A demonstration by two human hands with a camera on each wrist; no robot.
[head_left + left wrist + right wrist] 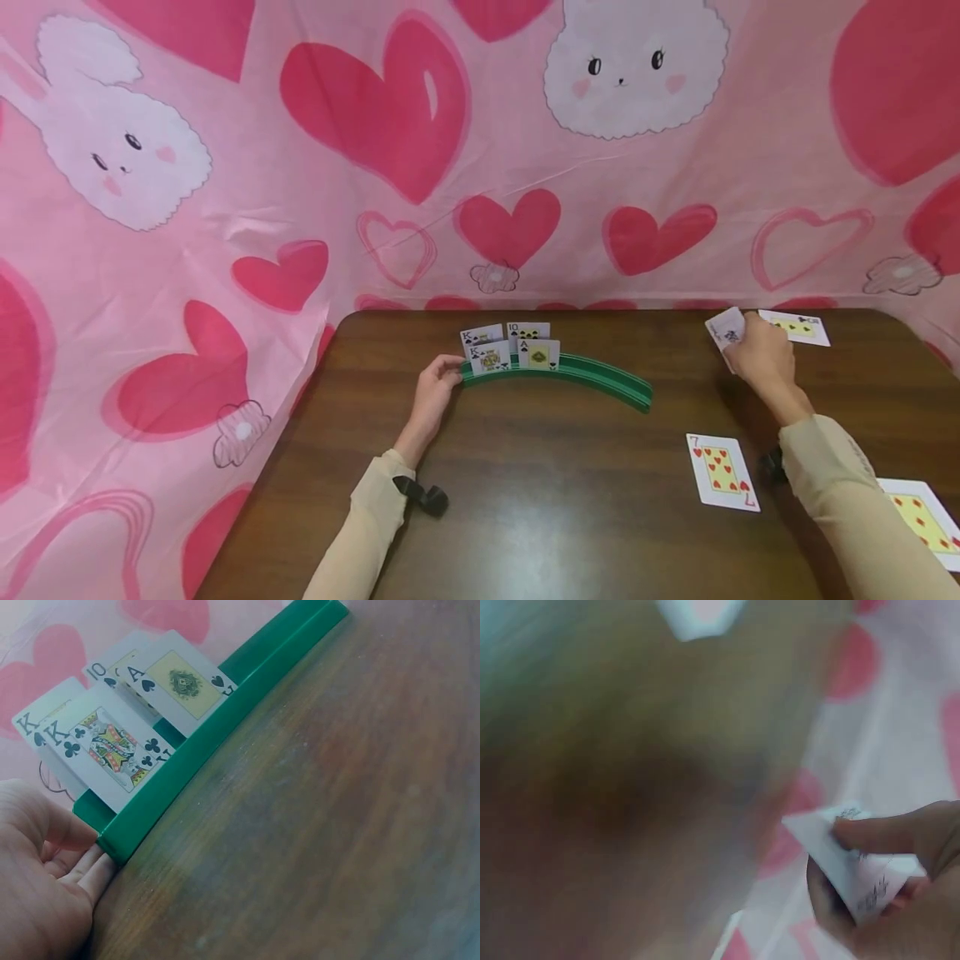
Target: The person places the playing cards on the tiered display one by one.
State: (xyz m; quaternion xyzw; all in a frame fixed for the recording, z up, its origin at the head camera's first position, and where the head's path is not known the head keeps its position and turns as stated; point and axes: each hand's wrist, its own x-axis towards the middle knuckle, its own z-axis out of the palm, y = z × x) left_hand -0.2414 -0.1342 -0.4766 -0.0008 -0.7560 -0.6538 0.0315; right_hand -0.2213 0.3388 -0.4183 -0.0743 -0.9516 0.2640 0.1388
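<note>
A curved green card holder (600,377) stands on the table with several cards upright in it: two kings, a 10 and an ace of spades (180,684). At its left end the left hand (435,389) grips the tip between thumb and fingers, as the left wrist view also shows, the hand (45,877) beside the king of clubs (109,746). Over the table's back right, the right hand (765,358) pinches a white card (726,333) between thumb and fingers; in the right wrist view the card (847,862) is tilted, its print blurred.
A card with black clubs (797,327) lies behind the right hand. The seven of hearts (722,472) lies face up on the table (555,483), and a diamonds card (922,521) is at the right edge. A pink cloth (540,225) with hearts hangs behind.
</note>
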